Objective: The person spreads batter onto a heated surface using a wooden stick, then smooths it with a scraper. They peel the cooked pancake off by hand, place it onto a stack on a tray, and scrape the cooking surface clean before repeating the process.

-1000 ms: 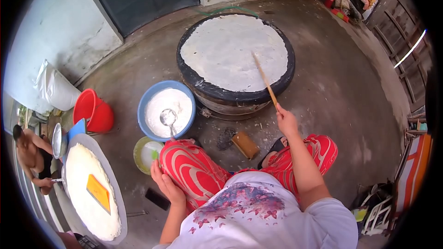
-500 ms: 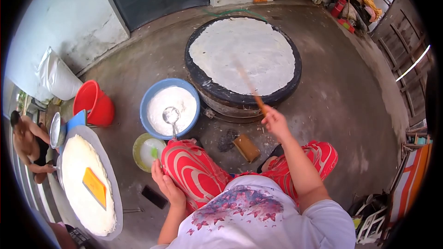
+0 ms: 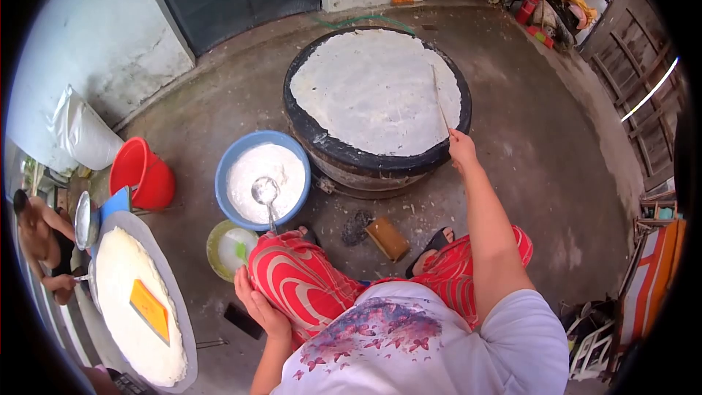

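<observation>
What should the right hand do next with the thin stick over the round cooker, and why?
Probably lower the tip of the stick to the right edge of the white sheet and ease it underneath. The right hand grips the stick at the near rim, its tip over the sheet near that edge; the sheet lies flat across the top. The left hand rests on the knee.
</observation>
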Demonstrator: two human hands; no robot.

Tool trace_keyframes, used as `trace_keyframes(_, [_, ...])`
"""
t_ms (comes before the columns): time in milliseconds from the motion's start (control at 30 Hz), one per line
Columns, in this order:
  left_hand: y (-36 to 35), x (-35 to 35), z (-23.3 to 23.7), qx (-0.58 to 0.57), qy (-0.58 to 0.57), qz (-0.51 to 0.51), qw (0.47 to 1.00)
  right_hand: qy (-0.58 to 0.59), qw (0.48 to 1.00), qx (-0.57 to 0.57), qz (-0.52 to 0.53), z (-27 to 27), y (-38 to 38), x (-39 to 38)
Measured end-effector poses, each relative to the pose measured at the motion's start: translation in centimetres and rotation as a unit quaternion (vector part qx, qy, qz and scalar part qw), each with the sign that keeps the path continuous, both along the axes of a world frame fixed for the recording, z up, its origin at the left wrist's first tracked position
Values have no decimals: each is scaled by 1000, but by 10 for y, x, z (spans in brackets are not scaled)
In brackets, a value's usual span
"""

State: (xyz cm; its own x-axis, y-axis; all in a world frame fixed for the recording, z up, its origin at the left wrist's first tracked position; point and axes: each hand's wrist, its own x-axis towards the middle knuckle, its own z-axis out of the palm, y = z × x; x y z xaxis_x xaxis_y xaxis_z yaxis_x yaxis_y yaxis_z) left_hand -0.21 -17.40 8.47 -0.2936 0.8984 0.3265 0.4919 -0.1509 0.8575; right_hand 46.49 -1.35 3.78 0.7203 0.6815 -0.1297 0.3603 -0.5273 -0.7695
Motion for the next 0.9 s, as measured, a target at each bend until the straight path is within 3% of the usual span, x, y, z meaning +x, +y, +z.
trace_keyframes(67, [1, 2, 1, 1, -3, 3, 1000, 36, 999, -21, -16, 11, -1, -4])
trace_keyframes(267, [2, 7, 2, 3, 2, -5, 1000, -45, 997, 8, 66, -8, -32, 15])
trace_keyframes(333, [3, 7, 1, 2, -2, -10, 1000, 199, 980, -5, -7, 26, -49, 8])
trace_keyframes(367, [3, 7, 2, 2, -2, -9, 1000, 248, 969, 20, -7, 29, -54, 10])
trace_keyframes(500, [2, 8, 3, -8, -9, -12, 1000, 277, 953, 118, -10, 29, -66, -7])
trace_keyframes(600, [1, 6, 5, -14, -22, -16, 1000, 286, 951, 101, 52, 31, -68, -33])
trace_keyframes(667, [2, 5, 6, -11, -30, -10, 999, 276, 933, 161, 166, 35, -66, -68])
trace_keyframes(700, [4, 4, 5, -13, -81, -20, 996, 279, 931, 155, 179, 49, -67, -89])
trace_keyframes(767, [5, -1, 1, -32, -165, -16, 986, 364, 889, 114, 254, 74, -73, -122])
trace_keyframes(900, [18, -29, -36, -87, -194, 83, 974, 318, 899, -12, 302, 54, -59, -136])
